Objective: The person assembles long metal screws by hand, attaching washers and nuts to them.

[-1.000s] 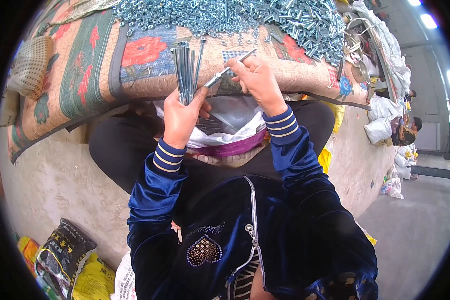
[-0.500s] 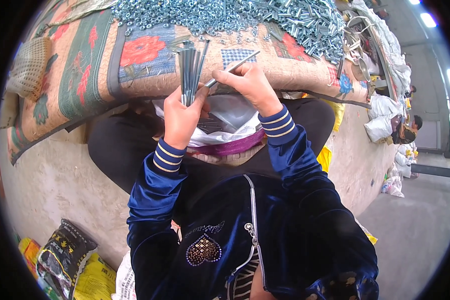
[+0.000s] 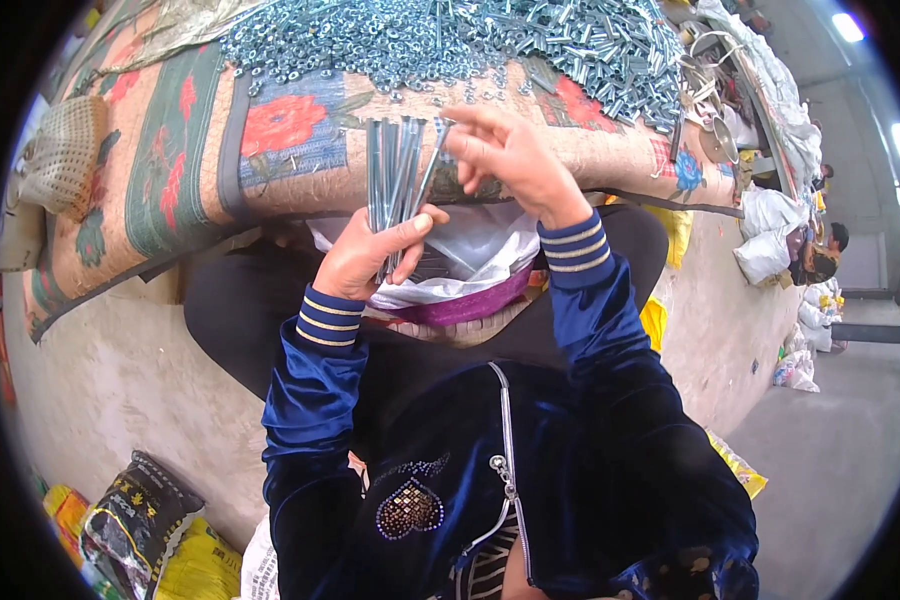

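Note:
My left hand (image 3: 378,248) is closed around a bundle of long, thin metal bolts (image 3: 395,170). They stand roughly upright, heads at the top, and one at the right side leans outward. My right hand (image 3: 510,160) is just right of the heads, its fingers apart and nothing visible in its grasp; whether a fingertip touches the leaning bolt I cannot tell. Below both hands, a white plastic-lined container with a purple rim (image 3: 470,303) sits between my legs.
Beyond my hands, a patterned quilt (image 3: 290,120) covers a raised surface. On it lie a heap of small metal nuts (image 3: 320,42) and a pile of short metal tubes (image 3: 610,60). A perforated beige basket (image 3: 65,155) is at the left; filled bags (image 3: 140,510) lie lower left.
My right hand has let go of the single bolt and opened, moving slightly right. My left hand has lowered a little and now grips the bundle farther down.

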Tool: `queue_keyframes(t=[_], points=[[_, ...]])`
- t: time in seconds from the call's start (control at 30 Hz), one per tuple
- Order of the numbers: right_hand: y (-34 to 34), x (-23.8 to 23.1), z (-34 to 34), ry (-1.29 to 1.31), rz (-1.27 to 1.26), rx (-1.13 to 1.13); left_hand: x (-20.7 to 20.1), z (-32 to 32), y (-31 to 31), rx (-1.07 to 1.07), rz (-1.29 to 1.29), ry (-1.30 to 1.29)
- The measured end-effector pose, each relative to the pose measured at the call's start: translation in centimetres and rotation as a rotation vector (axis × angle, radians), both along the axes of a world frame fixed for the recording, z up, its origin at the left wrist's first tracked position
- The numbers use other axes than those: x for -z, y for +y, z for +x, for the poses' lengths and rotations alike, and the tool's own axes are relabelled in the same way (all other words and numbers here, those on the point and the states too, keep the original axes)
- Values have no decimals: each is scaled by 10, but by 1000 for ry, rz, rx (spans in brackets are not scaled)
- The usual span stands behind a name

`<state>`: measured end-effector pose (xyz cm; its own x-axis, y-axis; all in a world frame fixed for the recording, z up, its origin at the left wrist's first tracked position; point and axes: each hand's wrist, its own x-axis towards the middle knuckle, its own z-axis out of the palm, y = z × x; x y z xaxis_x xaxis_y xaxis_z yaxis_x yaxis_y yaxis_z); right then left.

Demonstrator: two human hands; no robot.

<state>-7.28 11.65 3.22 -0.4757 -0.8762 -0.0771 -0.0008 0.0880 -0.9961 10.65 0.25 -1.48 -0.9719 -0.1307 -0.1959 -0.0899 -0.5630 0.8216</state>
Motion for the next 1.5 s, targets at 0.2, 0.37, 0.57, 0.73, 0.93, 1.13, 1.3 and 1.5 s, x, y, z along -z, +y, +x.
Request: queue_keyframes(t=[0.2,0.37,0.57,0.73,0.93,1.13,1.3,1.5], points=[[-5,-17,-19,-90,90,-192,3,-4,-1,180,9,38],[-1,-17,-24,-105,61,-240,3,-2,-5,266,50,35],[11,-33,-37,172,-42,113,7,-9,-4,150,163,42],[15,-42,-17,976,-321,219,12,-16,-1,-12,253,-71],[11,-16,32,1116,-200,-368,20,-9,-1,-111,504,-171],[18,18,-128,1448,387,617,28,-16,1,-48,356,-184],[15,23,-140,1618,568,340,29,-14,4,-106,213,-215],[20,18,-84,-218,-103,121,20,-12,6,-119,72,-166]])
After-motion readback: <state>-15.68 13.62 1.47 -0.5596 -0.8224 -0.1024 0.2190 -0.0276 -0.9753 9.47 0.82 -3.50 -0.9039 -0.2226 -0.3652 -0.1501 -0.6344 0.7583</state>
